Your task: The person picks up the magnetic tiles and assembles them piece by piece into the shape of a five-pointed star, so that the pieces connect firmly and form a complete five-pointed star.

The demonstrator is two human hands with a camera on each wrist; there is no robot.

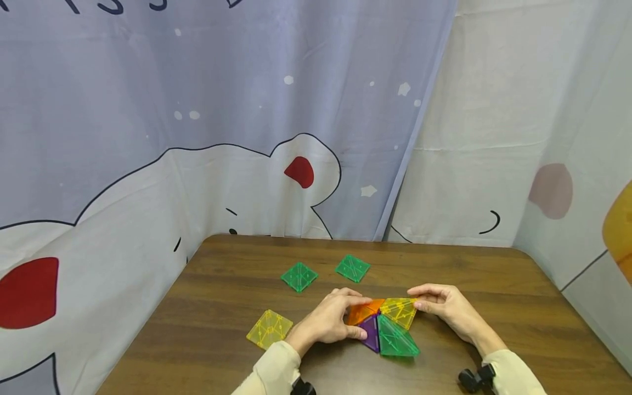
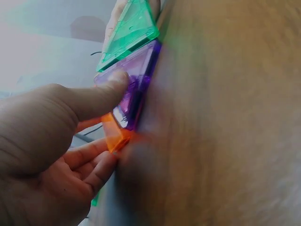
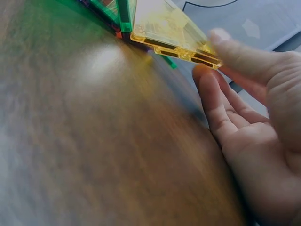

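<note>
Four translucent magnetic tiles meet at one point: an orange tile point(image 1: 363, 311), a yellow triangle tile point(image 1: 400, 311), a purple triangle tile point(image 1: 371, 333) and a green triangle tile point(image 1: 396, 338). They slope up toward their shared point. My left hand point(image 1: 327, 319) holds the left side, with the thumb on the purple tile point(image 2: 136, 89) and fingertips at the orange tile point(image 2: 113, 134). On the other side, my right hand point(image 1: 453, 311) pinches the outer corner of the yellow tile point(image 3: 164, 30) between thumb and fingers. Part of the orange tile is hidden behind the left fingers.
Two green square tiles point(image 1: 299, 276) lie flat toward the back of the wooden table point(image 1: 207, 307). A yellow square tile point(image 1: 269, 329) lies left of my left wrist. A printed curtain point(image 1: 222, 186) hangs behind the table.
</note>
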